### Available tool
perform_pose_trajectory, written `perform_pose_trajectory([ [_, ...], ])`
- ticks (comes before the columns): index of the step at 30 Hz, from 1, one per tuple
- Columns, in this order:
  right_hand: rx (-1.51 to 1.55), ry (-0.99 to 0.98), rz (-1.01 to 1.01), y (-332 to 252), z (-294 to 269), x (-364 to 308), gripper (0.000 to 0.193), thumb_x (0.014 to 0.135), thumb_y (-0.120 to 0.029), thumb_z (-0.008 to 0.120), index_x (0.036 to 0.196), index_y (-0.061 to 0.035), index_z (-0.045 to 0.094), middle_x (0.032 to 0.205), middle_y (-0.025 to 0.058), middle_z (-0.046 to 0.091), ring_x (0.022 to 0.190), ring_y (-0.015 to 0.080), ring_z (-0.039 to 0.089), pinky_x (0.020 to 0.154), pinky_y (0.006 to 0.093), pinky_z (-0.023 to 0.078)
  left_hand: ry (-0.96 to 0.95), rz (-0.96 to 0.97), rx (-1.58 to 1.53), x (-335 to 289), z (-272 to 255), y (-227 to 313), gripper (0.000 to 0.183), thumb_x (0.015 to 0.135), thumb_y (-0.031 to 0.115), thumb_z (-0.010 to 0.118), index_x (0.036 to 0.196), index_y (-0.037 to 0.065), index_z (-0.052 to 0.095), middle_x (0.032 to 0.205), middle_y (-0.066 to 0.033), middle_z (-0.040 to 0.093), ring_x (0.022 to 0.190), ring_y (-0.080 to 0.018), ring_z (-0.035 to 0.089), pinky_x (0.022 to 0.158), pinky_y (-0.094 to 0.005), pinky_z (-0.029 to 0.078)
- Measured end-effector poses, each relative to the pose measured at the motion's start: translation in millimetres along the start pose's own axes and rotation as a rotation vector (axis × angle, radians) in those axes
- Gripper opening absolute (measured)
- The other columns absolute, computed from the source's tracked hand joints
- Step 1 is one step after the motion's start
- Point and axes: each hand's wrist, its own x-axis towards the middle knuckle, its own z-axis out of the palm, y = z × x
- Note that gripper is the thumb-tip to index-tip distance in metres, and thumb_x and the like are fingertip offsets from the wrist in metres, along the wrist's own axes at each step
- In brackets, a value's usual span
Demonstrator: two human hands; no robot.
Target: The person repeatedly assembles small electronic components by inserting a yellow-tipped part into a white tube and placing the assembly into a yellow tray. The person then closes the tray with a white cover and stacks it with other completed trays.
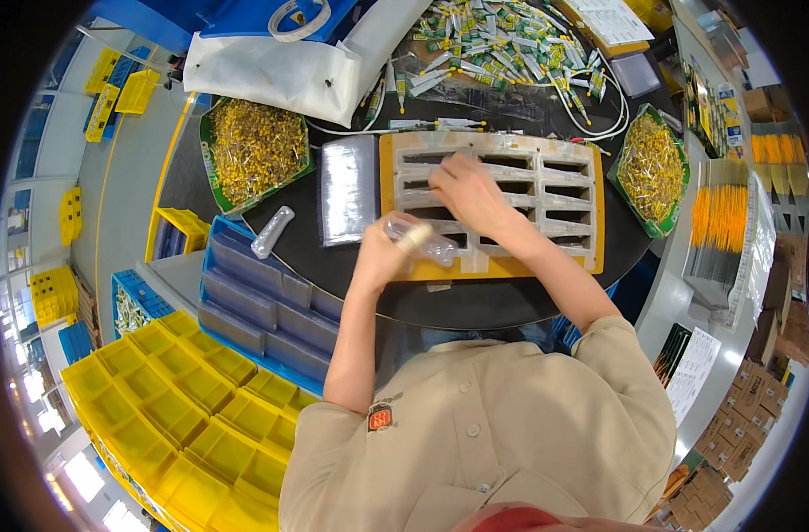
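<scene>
In front of me lies a yellow board with a whitish slotted fixture [539,197], its dark rectangular slots set in rows and columns. My left hand [385,254] is closed around clear moulded plastic shells [433,244] at the fixture's near left corner. A pale wrap covers its thumb. Over the left and middle columns, my right hand [467,193] has its fingers bent down and drawn together at a slot; whatever they pinch is hidden. Left of the board lies a stack of clear plastic sheets [347,199]. One loose clear plastic shell [272,232] rests farther left on the black table.
Small green-and-white tubes [502,44] are heaped behind the fixture, near white cables. Green-edged boxes of small yellow-tipped pieces flank it, one left [255,146] and one right [650,173]. A blue crate of plastic shells [263,301] and yellow bins [183,399] stand at my left.
</scene>
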Motion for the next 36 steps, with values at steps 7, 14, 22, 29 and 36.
perform_pose_trajectory([
  [7,0.52,-0.212,0.078,-19,4,-25,0.018,0.083,-0.014,0.068,0.095,-0.0012,0.064,0.086,0.0173,0.066,0.081,0.0371,0.061,0.072,0.0423,0.05,0.206,-0.005,0.103,-18,-2,-15,0.033,0.084,0.027,0.076,0.076,-0.001,0.063,0.07,-0.0071,0.067,0.054,-0.0125,0.06,0.05,-0.0283,0.048],
  [14,0.003,0.327,0.026,-20,9,-34,0.017,0.079,-0.006,0.068,0.094,-0.0037,0.063,0.087,0.0129,0.059,0.09,0.0335,0.058,0.084,0.0412,0.047,0.133,0.17,0.122,-44,2,-21,0.025,0.082,0.02,0.077,0.082,-0.002,0.067,0.07,-0.0063,0.067,0.056,-0.0103,0.06,0.051,-0.0254,0.049],
  [22,0.073,0.146,0.008,-44,8,-64,0.011,0.086,-0.011,0.066,0.094,-0.0022,0.064,0.082,0.0148,0.06,0.084,0.0349,0.06,0.075,0.0429,0.049,0.0,-0.056,0.043,-66,14,-21,0.017,0.087,0.015,0.072,0.084,-0.001,0.065,0.075,-0.0079,0.067,0.059,-0.0122,0.062,0.053,-0.0231,0.049],
  [29,0.457,0.061,0.108,-15,-16,-72,0.016,0.085,-0.009,0.069,0.099,-0.0016,0.067,0.087,0.013,0.066,0.079,0.029,0.063,0.07,0.0364,0.051,0.175,0.19,0.199,-22,35,12,0.03,0.082,0.026,0.077,0.078,-0.001,0.067,0.064,-0.0067,0.066,0.057,-0.0099,0.059,0.052,-0.027,0.047],
  [36,-0.231,0.185,0.132,77,-66,-39,0.023,0.075,-0.002,0.072,0.095,-0.0052,0.06,0.092,0.0098,0.057,0.091,0.0313,0.055,0.079,0.0396,0.047,-0.24,0.108,0.132,23,88,26,0.021,0.083,0.017,0.075,0.088,-0.001,0.065,0.079,-0.0082,0.069,0.066,-0.0136,0.066,0.061,-0.0294,0.052],
])
